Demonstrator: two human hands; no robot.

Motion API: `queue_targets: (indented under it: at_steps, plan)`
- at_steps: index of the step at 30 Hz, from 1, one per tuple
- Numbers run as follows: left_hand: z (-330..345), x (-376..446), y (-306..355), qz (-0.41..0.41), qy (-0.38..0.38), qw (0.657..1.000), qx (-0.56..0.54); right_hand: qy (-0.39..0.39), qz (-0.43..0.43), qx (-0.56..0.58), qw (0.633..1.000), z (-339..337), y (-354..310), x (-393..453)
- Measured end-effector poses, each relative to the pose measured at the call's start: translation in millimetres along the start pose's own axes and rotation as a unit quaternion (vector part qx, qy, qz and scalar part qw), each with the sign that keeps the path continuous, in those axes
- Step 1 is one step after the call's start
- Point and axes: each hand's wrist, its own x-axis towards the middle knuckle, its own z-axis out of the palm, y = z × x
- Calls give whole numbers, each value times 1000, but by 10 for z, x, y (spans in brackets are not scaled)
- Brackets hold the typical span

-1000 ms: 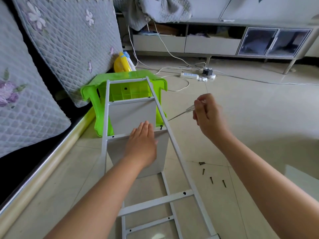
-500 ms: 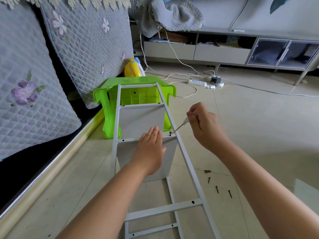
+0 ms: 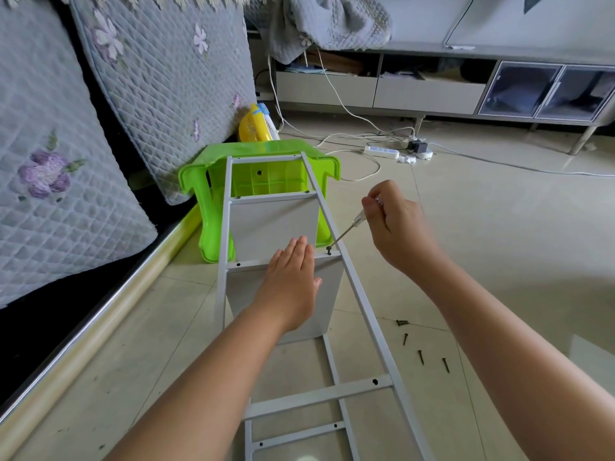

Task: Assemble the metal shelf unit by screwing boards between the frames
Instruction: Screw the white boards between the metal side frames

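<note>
Tiled floor (image 3: 499, 234), quilted cushions (image 3: 60, 181) leaning at left, low cabinet (image 3: 432, 91) along the far wall. White metal frame (image 3: 357, 301) lies lengthwise across the floor, far end propped on an overturned green stool (image 3: 216, 181). Two grey boards under the frame: far board (image 3: 273, 221) behind the stool-side crossbar, near board (image 3: 327, 294) under the second crossbar. Left hand (image 3: 289, 281) flat on that crossbar and near board, fingers straight and pressed together, palm down. Right hand (image 3: 399, 227) curled round the handle of a screwdriver (image 3: 349, 227), thumb and fingertips pinching the top; shaft slants down-left, tip in a screw (image 3: 329, 250) at the crossbar's right end, beside the left fingertips. Four loose screws (image 3: 421, 356) on the tiles right of the frame, near the right forearm
</note>
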Motion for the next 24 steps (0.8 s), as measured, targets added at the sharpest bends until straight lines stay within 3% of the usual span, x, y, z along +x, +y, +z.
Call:
queue_targets:
  at_steps: [5, 11, 18, 24]
  plan:
    - [-1, -27, -10, 13, 8, 1000, 6, -50, -33, -78, 995, -35, -70, 149]
    - [-25, -48, -46, 9, 5, 1000, 10, -141, -93, -234, 957, -20, -288, 403]
    - [-63, -69, -175, -25, 3, 999, 28, -204, -92, -313, 923, -82, -441, 432]
    - [-102, -99, -289, -43, -2, 999, 25, -312, -78, -315, 893, -135, -555, 545]
